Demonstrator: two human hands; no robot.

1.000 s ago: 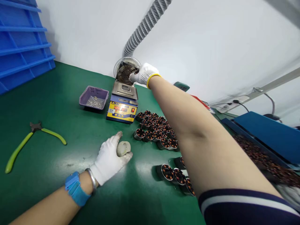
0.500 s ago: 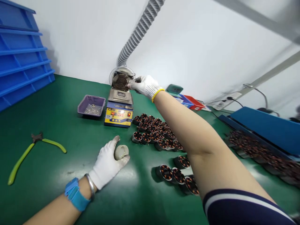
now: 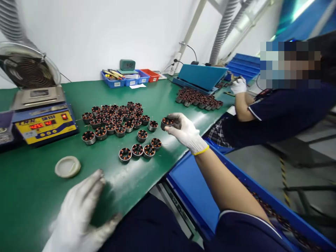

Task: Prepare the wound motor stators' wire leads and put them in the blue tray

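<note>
In the head view, the right hand (image 3: pixel 185 131) grips a motor coil (image 3: pixel 167 122) between thumb and fingers, raised just right of the other coils (image 3: pixel 115 120) grouped on the green bench (image 3: pixel 105 189). The left hand (image 3: pixel 81 210) holds nothing, its fingers spread above the bench's near side. Just ahead of it sits a round pale dish (image 3: pixel 67 166) with a pale sliver against its inner wall. A purple tray (image 3: pixel 5 118), cut by the left border, holds small bits beside the yellow-fronted machine (image 3: pixel 44 124). By the wall, a blue bin (image 3: pixel 114 83) carries pens, with a red bin (image 3: pixel 151 75) farther right. The bench's near edge slants up rightward; the right forearm crosses it, above a blue crate (image 3: pixel 194 189) with coils along its far right side. Green top separates the dish from the nearest coils, leaving room between.
</note>
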